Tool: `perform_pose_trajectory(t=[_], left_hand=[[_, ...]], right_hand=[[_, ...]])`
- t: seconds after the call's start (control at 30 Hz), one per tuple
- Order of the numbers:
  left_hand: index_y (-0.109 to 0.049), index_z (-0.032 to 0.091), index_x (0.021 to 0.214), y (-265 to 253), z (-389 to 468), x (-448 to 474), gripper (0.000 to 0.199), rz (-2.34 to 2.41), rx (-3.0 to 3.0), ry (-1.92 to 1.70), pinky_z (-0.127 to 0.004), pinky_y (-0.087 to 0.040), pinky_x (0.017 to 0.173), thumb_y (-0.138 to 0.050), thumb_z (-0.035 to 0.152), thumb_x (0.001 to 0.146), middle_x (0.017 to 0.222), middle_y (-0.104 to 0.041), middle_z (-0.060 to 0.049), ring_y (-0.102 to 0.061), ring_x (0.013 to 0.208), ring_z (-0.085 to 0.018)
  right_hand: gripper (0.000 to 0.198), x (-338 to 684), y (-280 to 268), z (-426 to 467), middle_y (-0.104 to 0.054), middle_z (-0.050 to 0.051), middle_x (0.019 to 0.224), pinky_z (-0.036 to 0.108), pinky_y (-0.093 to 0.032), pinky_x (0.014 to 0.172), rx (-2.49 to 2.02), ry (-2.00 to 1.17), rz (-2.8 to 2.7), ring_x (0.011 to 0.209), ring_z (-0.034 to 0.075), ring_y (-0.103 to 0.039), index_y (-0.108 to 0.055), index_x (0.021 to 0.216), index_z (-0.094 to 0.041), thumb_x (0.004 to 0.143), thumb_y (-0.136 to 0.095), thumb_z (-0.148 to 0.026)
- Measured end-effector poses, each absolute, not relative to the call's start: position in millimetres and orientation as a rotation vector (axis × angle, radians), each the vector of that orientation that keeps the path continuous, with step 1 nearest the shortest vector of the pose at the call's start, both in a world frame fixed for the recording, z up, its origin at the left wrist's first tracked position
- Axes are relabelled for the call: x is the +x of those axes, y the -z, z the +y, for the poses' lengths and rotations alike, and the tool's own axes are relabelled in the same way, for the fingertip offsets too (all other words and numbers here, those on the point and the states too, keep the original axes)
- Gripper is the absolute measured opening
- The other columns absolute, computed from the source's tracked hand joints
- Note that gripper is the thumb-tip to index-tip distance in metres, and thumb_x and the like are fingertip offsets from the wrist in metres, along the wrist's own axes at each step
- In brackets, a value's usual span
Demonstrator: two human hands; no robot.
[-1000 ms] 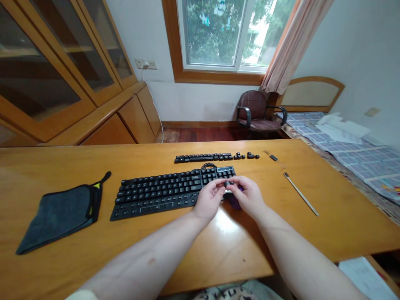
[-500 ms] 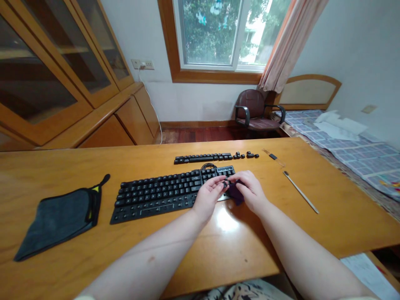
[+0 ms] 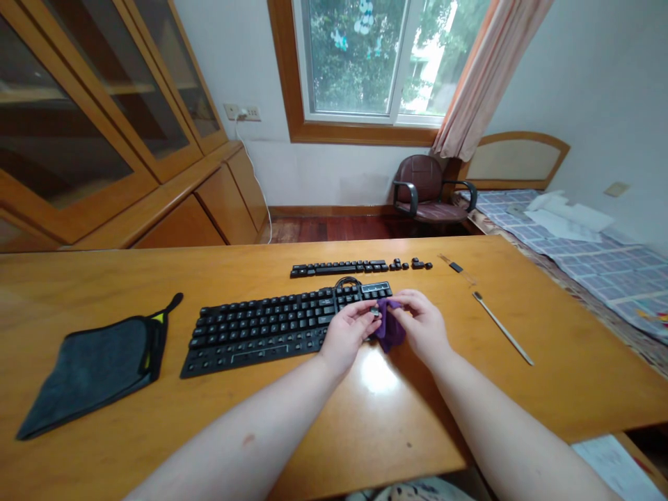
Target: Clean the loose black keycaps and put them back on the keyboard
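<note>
Between thumb and fingers, my left hand (image 3: pixel 348 332) pinches a small dark keycap (image 3: pixel 374 312). My right hand (image 3: pixel 420 324) is closed on a purple cloth (image 3: pixel 389 332), which hangs down beside the keycap and touches or nearly touches it. Both hands are over the right end of a black keyboard (image 3: pixel 261 323) and hide part of it. Along the keyboard's near rows the keycaps are off, and the bare switches show. Beyond it, loose black keycaps (image 3: pixel 339 268) lie in a line on the wooden table (image 3: pixel 292 424).
A folded dark grey cloth (image 3: pixel 99 369) with black edging lies at the left. To the right are a thin brush (image 3: pixel 504 328) and a wire keycap puller (image 3: pixel 456 266) with a dark handle. A coiled cable (image 3: pixel 348 282) sits behind the keyboard. Beyond the table stands an office chair (image 3: pixel 425 188).
The purple cloth now shows more fully between my hands, bunched up by the keycap. The keycap has turned in my left fingers. The view has shifted slightly.
</note>
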State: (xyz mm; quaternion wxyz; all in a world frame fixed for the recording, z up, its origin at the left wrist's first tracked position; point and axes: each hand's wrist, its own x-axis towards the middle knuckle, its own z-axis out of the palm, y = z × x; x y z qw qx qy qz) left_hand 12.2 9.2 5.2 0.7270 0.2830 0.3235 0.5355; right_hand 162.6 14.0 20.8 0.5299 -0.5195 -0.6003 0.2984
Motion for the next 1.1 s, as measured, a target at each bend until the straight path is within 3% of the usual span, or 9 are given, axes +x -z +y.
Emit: perform_pose_trajectory(t=[0.13,0.37,0.5,0.7,0.83,0.93,1.1], left_hand=[[-0.067,0.014,0.093,-5.7,8.1,12.4,0.034,0.732,0.648,-1.180,-0.031,-0.049,0.086,-0.076,0.026,0.063,0.090,-0.069,-0.006,-0.064,0.082,-0.014],[-0.067,0.013,0.084,-14.3,5.0,10.3,0.030,0.829,0.789,-1.167,-0.023,-0.051,0.066,-0.077,0.024,0.058,0.076,-0.069,-0.003,-0.062,0.064,-0.010],[-0.068,0.014,0.084,-13.7,5.3,10.5,0.029,0.853,0.831,-1.164,-0.026,-0.052,0.069,-0.076,0.025,0.059,0.079,-0.069,-0.004,-0.062,0.067,-0.012],[-0.066,0.014,0.084,-10.7,8.3,12.7,0.031,0.856,0.768,-1.204,-0.026,-0.051,0.074,-0.077,0.026,0.058,0.082,-0.068,-0.004,-0.063,0.075,-0.013],[-0.063,0.015,0.082,-8.1,10.4,12.6,0.031,0.843,0.686,-1.266,-0.025,-0.051,0.071,-0.077,0.030,0.060,0.076,-0.067,-0.002,-0.063,0.070,-0.012],[-0.062,0.015,0.078,-5.1,11.1,12.0,0.029,0.850,0.703,-1.285,-0.024,-0.050,0.065,-0.077,0.032,0.059,0.071,-0.067,-0.001,-0.062,0.065,-0.011],[-0.066,0.014,0.073,-4.0,11.0,9.6,0.025,0.938,0.773,-1.242,-0.023,-0.048,0.058,-0.076,0.032,0.059,0.066,-0.066,-0.001,-0.059,0.057,-0.011]], right_hand=[[0.023,155.3,-21.1,12.4,-0.058,0.000,0.061,0.027,-0.043,0.052,-1.276,-1.087,-1.214,0.053,0.013,-0.052,-0.060,0.073,-0.017,0.069,-0.067,-0.039],[0.034,154.0,-19.8,13.3,-0.050,-0.004,0.052,0.022,-0.034,0.044,-1.321,-1.144,-1.131,0.046,0.010,-0.044,-0.050,0.061,-0.018,0.064,-0.070,-0.046],[0.032,154.8,-19.0,14.2,-0.051,-0.005,0.054,0.022,-0.037,0.047,-1.286,-1.174,-1.084,0.049,0.010,-0.046,-0.051,0.063,-0.019,0.064,-0.072,-0.042],[0.027,154.6,-20.1,10.6,-0.062,0.002,0.067,0.027,-0.046,0.061,-1.129,-1.388,-1.021,0.062,0.015,-0.056,-0.066,0.078,-0.017,0.071,-0.066,-0.043],[0.033,156.7,-19.1,10.6,-0.062,0.002,0.069,0.027,-0.047,0.055,-1.086,-1.497,-1.112,0.056,0.013,-0.055,-0.069,0.092,-0.017,0.065,-0.071,-0.036],[0.030,156.4,-16.6,11.5,-0.059,0.002,0.075,0.026,-0.047,0.051,-1.053,-1.357,-1.246,0.061,0.013,-0.056,-0.072,0.088,-0.020,0.060,-0.076,-0.031],[0.009,155.3,-9.6,12.2,-0.059,0.004,0.075,0.026,-0.047,0.053,-1.139,-1.090,-1.330,0.067,0.016,-0.057,-0.071,0.068,-0.020,0.062,-0.074,-0.027]])
